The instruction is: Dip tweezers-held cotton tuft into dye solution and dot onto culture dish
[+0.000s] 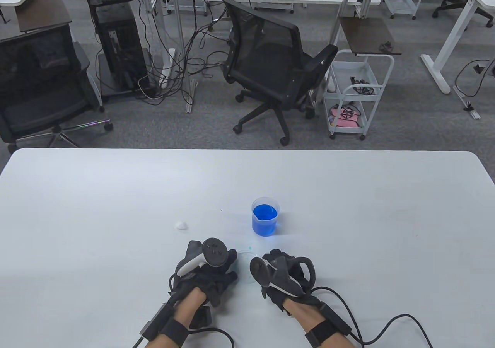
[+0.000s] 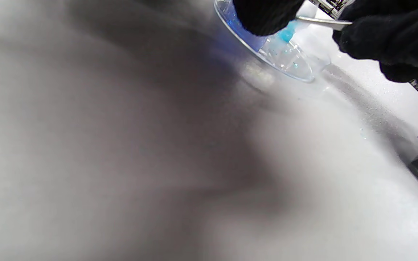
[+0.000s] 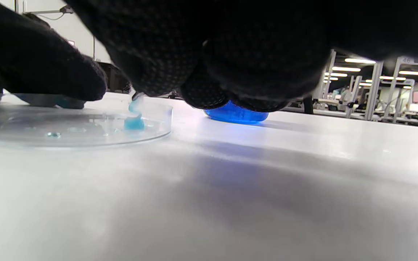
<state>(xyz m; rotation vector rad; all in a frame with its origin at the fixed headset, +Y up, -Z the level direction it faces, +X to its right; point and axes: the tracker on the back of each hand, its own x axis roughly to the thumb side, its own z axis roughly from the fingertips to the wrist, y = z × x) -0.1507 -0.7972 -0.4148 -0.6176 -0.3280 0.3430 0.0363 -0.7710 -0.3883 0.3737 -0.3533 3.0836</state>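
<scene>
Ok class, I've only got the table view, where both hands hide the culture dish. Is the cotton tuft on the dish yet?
Observer: Yes. In the right wrist view the blue-stained cotton tuft touches the floor of the culture dish.
Operator: What's holding the tuft?
Observer: Metal tweezers, pinched in the right hand.
Operator: Any dots down already?
Observer: One small blue droplet lies on the dish floor, apart from the tuft.
</scene>
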